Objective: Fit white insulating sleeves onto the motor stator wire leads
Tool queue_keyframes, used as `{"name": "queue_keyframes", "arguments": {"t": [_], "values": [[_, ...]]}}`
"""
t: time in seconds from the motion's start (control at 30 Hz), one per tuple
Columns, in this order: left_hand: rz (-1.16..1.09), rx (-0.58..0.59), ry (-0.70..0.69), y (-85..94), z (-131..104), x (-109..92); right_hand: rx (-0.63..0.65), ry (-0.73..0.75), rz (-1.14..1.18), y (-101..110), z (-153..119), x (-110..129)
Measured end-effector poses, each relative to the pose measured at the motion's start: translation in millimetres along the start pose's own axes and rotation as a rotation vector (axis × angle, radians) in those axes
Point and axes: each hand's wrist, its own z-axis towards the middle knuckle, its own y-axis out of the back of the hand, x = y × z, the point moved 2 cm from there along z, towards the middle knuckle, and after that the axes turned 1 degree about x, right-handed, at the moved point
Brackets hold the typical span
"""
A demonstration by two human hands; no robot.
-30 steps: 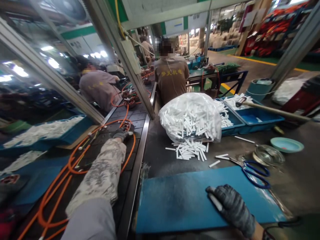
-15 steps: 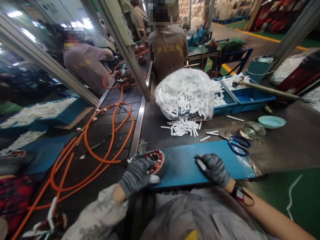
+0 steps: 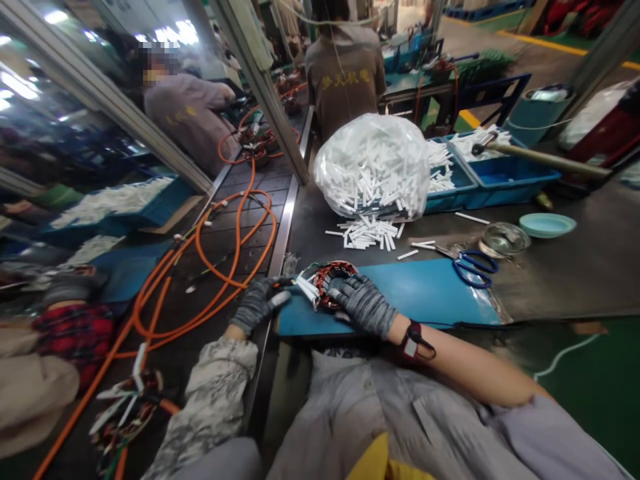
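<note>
A round motor stator [image 3: 331, 281] with copper windings and white sleeved leads lies on the left end of a blue mat [image 3: 420, 293]. My right hand [image 3: 361, 303], in a grey glove, rests on top of the stator and grips it. My left hand [image 3: 260, 303], also gloved, holds the white leads [image 3: 304, 289] at the stator's left side, at the mat's edge. Beyond the mat lies a loose pile of white tubes [image 3: 367, 233] in front of a clear bag of white tubes [image 3: 373, 167].
Blue-handled scissors [image 3: 473, 267], a glass dish [image 3: 505, 238] and a teal bowl [image 3: 547, 225] lie right of the tubes. Blue bins [image 3: 493, 177] stand behind. Orange cables [image 3: 225, 247] coil on the conveyor at left. Two people work farther along the line.
My left hand brought the stator from the conveyor onto the blue mat. My right hand moved left from the bare mat onto the stator. The view tilted down.
</note>
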Motion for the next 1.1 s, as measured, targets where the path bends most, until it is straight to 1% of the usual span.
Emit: {"name": "queue_keyframes", "arguments": {"t": [0.03, 0.07, 0.1, 0.13, 0.2, 0.23, 0.27, 0.3, 0.33, 0.37, 0.43, 0.47, 0.5, 0.57, 0.6, 0.63, 0.7, 0.77, 0.8, 0.87, 0.93, 1.03, 1.1], "values": [[-0.028, -0.001, 0.0, 6.5, -8, -1, 0.021, 0.01, -0.013, -1, 0, -2], [-0.03, -0.032, -0.007, 14.0, -19, -8, 0.032, 0.031, -0.021, 0, 0, -6], [0.011, -0.066, -0.025, 21.5, -32, -20, 0.037, 0.058, -0.026, 3, -1, -11], [0.099, -0.1, -0.05, 28.5, -45, -35, 0.04, 0.085, -0.029, 9, -2, -18], [0.296, -0.073, -0.136, 37.4, -64, -72, 0.038, 0.128, -0.03, 24, -3, -36], [0.346, -0.04, -0.165, 39.5, -65, -88, 0.04, 0.145, -0.023, 32, -3, -46], [0.361, -0.007, -0.183, 40.2, -61, -102, 0.043, 0.153, -0.007, 39, -3, -56], [0.335, 0.016, -0.189, 39.9, -51, -110, 0.037, 0.136, 0.016, 45, -3, -66], [0.262, 0.042, -0.187, 38.3, -37, -114, 0.002, 0.083, 0.041, 50, -5, -77], [0.147, 0.084, -0.173, 35.3, -21, -114, -0.051, 0.001, 0.068, 54, -9, -86], [-0.06, 0.274, -0.135, 25.4, 8, -106, -0.178, -0.182, 0.141, 58, -24, -99], [-0.146, 0.34, -0.136, 20.7, 18, -103, -0.227, -0.255, 0.191, 58, -34, -101], [-0.224, 0.374, -0.139, 16.3, 25, -102, -0.256, -0.304, 0.25, 57, -44, -102], [-0.328, 0.341, -0.173, 8.6, 30, -108, -0.258, -0.348, 0.371, 52, -57, -97], [-0.334, 0.309, -0.201, 4.1, 30, -117, -0.258, -0.363, 0.428, 50, -59, -93], [-0.292, 0.287, -0.232, -1.3, 30, -127, -0.262, -0.381, 0.483, 48, -58, -90], [-0.066, 0.289, -0.26, -14.9, 32, -151, -0.297, -0.439, 0.62, 43, -48, -86], [0.193, 0.309, -0.215, -28.6, 37, -168, -0.309, -0.502, 0.782, 39, -31, -85], [0.282, 0.319, -0.174, -34.2, 40, -174, -0.292, -0.518, 0.844, 36, -22, -85], [0.336, 0.352, -0.123, -41.8, 45, -177, -0.236, -0.527, 0.898, 34, -7, -86], [0.283, 0.385, -0.134, -44.6, 47, -173, -0.195, -0.536, 0.878, 34, 2, -87], [0.124, 0.393, -0.189, -41.7, 44, -161, -0.143, -0.568, 0.87, 38, 3, -85], [0.029, 0.404, -0.211, -38.3, 42, -156, -0.089, -0.578, 0.899, 38, -3, -77]]}}
